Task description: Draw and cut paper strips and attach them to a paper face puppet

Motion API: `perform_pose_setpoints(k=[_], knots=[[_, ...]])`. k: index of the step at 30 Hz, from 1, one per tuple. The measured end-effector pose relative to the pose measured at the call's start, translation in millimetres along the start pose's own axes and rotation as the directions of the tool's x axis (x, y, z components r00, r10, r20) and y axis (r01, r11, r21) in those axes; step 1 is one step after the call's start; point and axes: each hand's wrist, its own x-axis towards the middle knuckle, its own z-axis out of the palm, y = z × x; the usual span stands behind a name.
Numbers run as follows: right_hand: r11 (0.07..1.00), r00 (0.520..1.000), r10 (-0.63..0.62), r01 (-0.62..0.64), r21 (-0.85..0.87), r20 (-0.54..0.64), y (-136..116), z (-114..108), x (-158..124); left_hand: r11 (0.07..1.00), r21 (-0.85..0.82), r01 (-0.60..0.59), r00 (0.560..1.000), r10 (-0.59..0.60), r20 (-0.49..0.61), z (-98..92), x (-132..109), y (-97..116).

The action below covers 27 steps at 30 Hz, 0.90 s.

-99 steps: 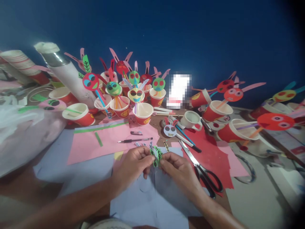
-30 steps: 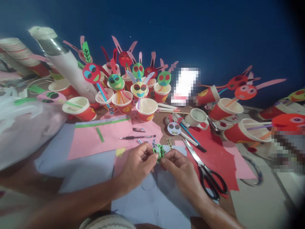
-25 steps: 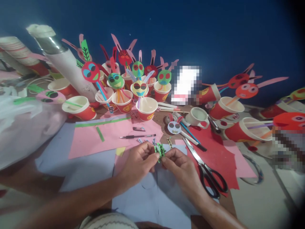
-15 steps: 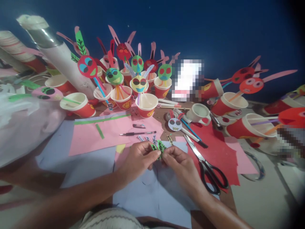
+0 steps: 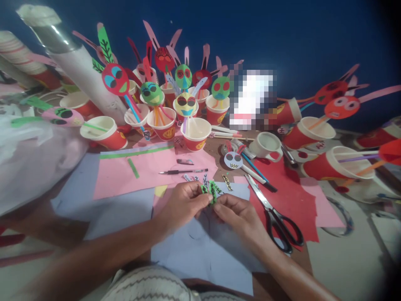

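Observation:
My left hand pinches a small green paper strip with dark marks drawn on it. Close beside it, my right hand has its thumb and fingers closed on another green paper strip, also marked in black. The fingertips nearly meet over a sheet of blue-grey paper. Just beyond the hands lie small patterned paper strips, among them a yellowish one. A black pen and its cap rest on pink paper.
Scissors with black handles lie on red paper at the right. Red paper cups holding paper faces on straws stand along the back. A white mug and a white paper face are nearer. A plastic bag bulges at left.
The camera view has shifted slightly, so things sit a little further right. Both hands keep their pinch; the green strips have turned slightly and stand closer to upright.

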Motion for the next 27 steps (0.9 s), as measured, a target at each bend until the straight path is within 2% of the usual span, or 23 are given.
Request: perform_pose_setpoints(k=[7,16,23,27], knots=[[0.997,0.999,0.008,-0.012,-0.079,-0.044,2.0,1.8,0.9,0.998,0.061,0.023,1.0,-0.022,-0.018,1.7,-2.7,5.0],[0.998,0.999,0.019,-0.022,-0.063,-0.043,-2.3,5.2,-0.7,0.999,0.038,-0.008,1.0,0.007,0.02,-2.3,-0.8,0.7],[1.0,0.997,0.019,-0.021,-0.022,-0.071,-0.5,7.7,-1.0,0.999,0.041,0.006,1.0,-0.006,0.018,-2.0,-3.1,6.3],[0.999,0.998,0.015,-0.013,0.034,-0.067,-2.6,7.8,-0.6,0.998,-0.049,-0.028,0.998,0.031,0.054,-5.7,0.1,-0.6]])
